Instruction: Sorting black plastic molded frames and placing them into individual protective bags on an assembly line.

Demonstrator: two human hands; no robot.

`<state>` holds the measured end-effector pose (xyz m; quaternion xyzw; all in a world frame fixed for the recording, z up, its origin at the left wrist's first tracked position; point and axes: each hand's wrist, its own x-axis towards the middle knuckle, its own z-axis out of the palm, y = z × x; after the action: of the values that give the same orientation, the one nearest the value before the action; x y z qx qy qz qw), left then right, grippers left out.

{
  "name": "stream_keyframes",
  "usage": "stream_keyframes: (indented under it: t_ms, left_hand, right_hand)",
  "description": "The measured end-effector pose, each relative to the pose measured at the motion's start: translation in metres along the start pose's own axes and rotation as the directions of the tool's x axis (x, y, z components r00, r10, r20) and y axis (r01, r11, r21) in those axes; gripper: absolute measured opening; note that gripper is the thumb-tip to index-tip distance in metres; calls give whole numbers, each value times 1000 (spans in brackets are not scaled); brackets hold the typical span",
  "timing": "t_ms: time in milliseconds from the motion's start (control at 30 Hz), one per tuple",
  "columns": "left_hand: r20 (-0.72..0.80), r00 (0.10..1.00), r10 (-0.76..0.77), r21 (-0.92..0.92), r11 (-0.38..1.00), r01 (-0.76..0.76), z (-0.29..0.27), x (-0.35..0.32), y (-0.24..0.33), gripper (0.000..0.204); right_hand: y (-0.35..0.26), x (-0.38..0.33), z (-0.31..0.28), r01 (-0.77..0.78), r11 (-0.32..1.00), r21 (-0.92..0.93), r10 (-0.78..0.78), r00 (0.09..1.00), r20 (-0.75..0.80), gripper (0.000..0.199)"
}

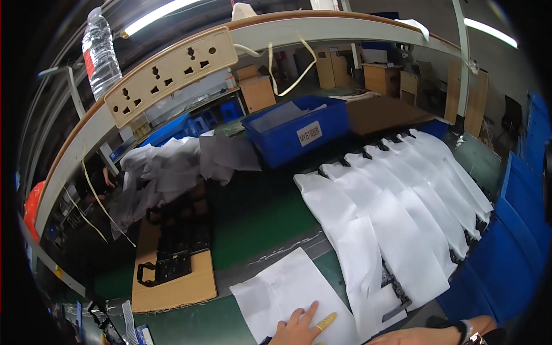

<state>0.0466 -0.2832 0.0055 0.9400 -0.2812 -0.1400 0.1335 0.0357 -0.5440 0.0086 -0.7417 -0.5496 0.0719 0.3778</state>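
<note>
A white sheet of thin soft wrapping material (pixel 282 287) lies flat on the green tabletop at the near edge. My left hand (pixel 296 332) rests on it with fingers spread, one fingertip in a yellow finger cot (pixel 326 321). My right hand (pixel 405 336) reaches in from the lower right, a watch at its wrist. Its fingers are cut off by the lower edge, so its grip is hidden. Just beyond it lies a row of black parts (pixel 397 293) draped in overlapping white sheets (pixel 402 224).
Black frame-like parts (pixel 175 253) lie on a cardboard sheet (pixel 172 294) to the left. Behind are translucent sheets (pixel 172 167) and a blue bin (pixel 302 133). A power strip (pixel 172 75) is fixed on the beam above. Blue panels (pixel 506 259) stand at the right.
</note>
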Motion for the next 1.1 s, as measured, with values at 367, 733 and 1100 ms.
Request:
stream_keyframes:
  t_ms: [367,733,1100]
  left_hand:
    - [109,989,-97,-289,949,125,-12,29,7,53]
    - [-161,912,376,337,890,-307,2,92,-3,43]
    - [23,880,475,294,838,-460,-5,115,-3,40]
  right_hand:
    - [17,3,82,-160,977,-138,124,963,-239,32]
    - [35,27,95,-112,970,-216,55,965,-255,34]
    - [43,26,96,-65,991,-121,38,976,-214,35]
